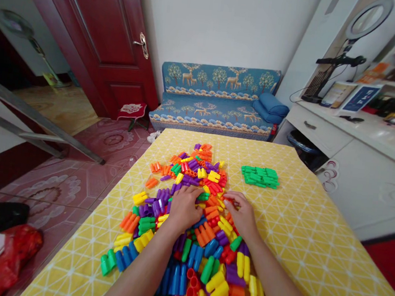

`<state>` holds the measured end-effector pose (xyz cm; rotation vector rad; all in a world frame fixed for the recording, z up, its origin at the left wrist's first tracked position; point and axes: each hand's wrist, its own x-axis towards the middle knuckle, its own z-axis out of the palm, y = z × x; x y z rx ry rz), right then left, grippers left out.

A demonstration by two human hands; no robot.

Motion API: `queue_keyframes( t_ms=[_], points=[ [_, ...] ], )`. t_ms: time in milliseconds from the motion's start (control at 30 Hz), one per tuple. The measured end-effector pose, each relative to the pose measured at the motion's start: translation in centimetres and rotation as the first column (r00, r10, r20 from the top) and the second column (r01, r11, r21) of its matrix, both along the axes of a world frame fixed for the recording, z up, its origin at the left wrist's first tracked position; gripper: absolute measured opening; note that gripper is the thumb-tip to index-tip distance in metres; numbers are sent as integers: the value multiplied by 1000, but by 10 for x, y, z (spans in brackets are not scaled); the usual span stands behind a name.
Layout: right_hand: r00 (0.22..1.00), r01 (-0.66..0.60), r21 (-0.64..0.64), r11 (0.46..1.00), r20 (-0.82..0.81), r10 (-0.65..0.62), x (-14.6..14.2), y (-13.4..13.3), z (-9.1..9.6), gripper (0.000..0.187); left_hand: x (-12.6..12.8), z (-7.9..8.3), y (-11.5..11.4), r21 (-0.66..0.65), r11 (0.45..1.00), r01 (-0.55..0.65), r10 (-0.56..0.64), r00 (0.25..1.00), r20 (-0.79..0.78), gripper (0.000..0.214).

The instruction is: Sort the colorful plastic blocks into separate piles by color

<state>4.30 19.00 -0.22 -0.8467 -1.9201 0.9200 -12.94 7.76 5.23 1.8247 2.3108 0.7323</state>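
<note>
Left hand (184,208), fingers curled, beside green plastic block (203,196); right hand (243,215), fingers half-closed, at right of block pile (204,234). Either grip: cannot tell. Fingertip pinching advisable.

One head-worn view, forward and down, near above both hands (184,207)

The bare left hand (184,206), at frame centre, hides part of the pile of multicoloured tubular plastic pieces (204,234); its contact with the short green plastic piece (203,196) cannot be determined. The fingertips of the bare right hand (244,214), right of centre, are indistinct; grip state is indeterminate. The bottom edge cuts off both forearms (146,265) and the pile's near end. The left edge truncates the grey metal frame (51,125). Upper right: print on the blue-and-white rectangular box (361,98) is too small to read.
</note>
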Motion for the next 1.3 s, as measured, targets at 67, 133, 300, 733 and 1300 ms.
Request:
queue_keyframes(
  t_ms=[67, 133, 300, 733, 1300],
  points=[
    [1000, 6, -10, 1000, -12, -7, 1, 0, 1, 16, -2, 1, 1, -36, 999, 5, -6, 1000, -21, 47],
    [1000, 12, -2, 1000, -21, -12, 1, -1, 3, 15, -4, 2, 2, -47, 999, 24, -24, 1000, -12, 41],
    [999, -26, 136, 990, -25, 30, 2, -10, 11, 18, -5, 2, -1, 112, 984, 137, -152, 980, 132, 34],
    [986, -125, 152, 980, -89, 140, 3, -21, 18, 13, -1, 5, -4, 143, 948, 283, -310, 921, 237, 17],
    [884, 442, 60, 895, 142, -446, 58, 42, -8, 31, -5, -6, -4, 144, 970, 194, -222, 952, 210, 28]
  ],
)
